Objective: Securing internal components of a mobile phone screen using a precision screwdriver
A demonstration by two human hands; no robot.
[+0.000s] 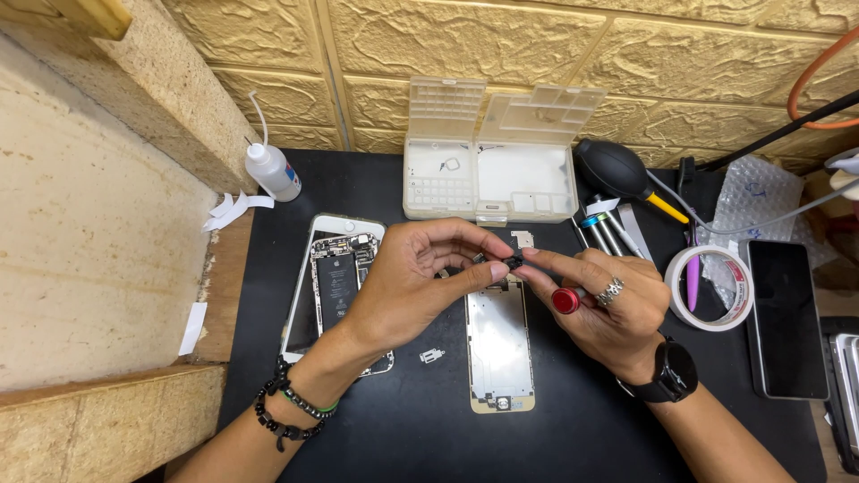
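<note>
Black matte desk (403, 438), flanked by a wooden ledge on the left. Near the back edge: clear plastic compartment box (488, 170), lid open. At the back-left corner: white squeeze bottle (271, 170). Mid-desk: opened gold phone body (335, 286) beside gold-rimmed screen panel (499, 358). Toward the right edge: white tape roll (711, 288), dark phone (787, 317); black rubber blower (613, 168) further back.
</note>
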